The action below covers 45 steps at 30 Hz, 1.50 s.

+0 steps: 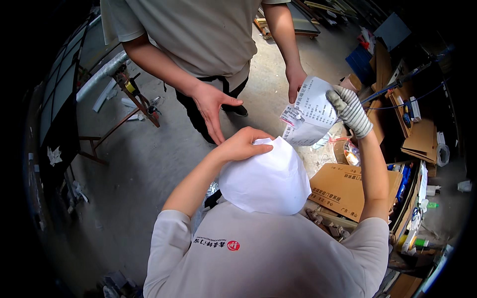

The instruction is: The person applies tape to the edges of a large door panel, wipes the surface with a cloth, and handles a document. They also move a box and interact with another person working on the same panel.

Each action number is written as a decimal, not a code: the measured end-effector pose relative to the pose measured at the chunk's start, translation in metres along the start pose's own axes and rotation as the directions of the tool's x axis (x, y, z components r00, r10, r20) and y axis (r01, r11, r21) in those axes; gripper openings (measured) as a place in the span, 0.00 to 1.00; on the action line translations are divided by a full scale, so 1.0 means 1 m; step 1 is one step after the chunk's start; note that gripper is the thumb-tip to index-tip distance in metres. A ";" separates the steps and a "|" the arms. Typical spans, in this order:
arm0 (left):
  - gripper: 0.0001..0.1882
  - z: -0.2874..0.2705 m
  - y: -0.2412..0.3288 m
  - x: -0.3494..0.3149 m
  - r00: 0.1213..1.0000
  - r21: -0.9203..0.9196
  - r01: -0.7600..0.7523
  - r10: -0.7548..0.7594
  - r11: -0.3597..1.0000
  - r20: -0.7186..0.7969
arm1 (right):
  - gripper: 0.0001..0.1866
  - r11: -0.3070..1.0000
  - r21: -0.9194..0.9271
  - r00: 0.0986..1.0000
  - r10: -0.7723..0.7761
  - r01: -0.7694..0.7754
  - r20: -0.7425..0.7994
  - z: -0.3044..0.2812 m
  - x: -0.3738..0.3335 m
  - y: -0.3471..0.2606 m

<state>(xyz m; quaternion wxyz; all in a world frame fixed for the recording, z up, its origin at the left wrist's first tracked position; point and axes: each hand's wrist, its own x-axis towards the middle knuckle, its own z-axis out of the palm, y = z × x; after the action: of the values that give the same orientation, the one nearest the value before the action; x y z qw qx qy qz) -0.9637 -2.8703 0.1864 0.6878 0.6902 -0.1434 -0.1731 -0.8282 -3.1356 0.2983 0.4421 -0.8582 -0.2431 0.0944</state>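
Observation:
My left hand (248, 142) is bare and closed on the upper edge of a blank, curling white sheet of paper (266, 181), close to my chest. My right hand (350, 110) wears a grey striped work glove. It grips the right side of a printed label sheet (318, 114), which bends and has a smaller torn sticker (290, 117) at its left edge. Across from me stands a person; one bare hand (296, 82) of theirs is right at the label sheet's upper edge, contact unclear. Their other hand (211, 107) is spread and holds nothing, just beyond my left hand.
A flattened cardboard box (343, 191) lies on a cluttered bench to my right, with a tape roll (343, 150) beyond it. Cardboard pieces (422, 141) stack farther right. At left are a metal trestle (117, 121), a wrapped long profile (102, 74) and a dark framed panel (62, 79).

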 end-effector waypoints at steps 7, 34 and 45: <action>0.14 -0.025 0.006 -0.067 0.855 -0.097 0.128 -0.159 0.987 -0.494 | 0.21 0.990 0.132 0.999 -0.050 0.049 0.003 0.001 0.051 0.036; 0.11 0.025 -0.022 -0.246 0.133 -0.206 0.366 -0.270 0.907 -0.954 | 0.18 0.767 0.641 0.997 -0.022 -0.029 0.071 0.169 0.185 0.052; 0.15 -0.064 -0.046 -0.377 -0.163 -0.096 0.283 -0.051 0.954 -0.985 | 0.18 0.734 0.668 0.984 -0.178 0.123 0.014 0.298 0.145 -0.060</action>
<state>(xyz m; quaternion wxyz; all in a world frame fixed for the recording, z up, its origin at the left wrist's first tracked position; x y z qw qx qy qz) -1.2767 -2.6477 0.1560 0.4736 0.6451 0.5012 0.3291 -0.8351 -2.8209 0.1779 0.7148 -0.6178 -0.2790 0.1716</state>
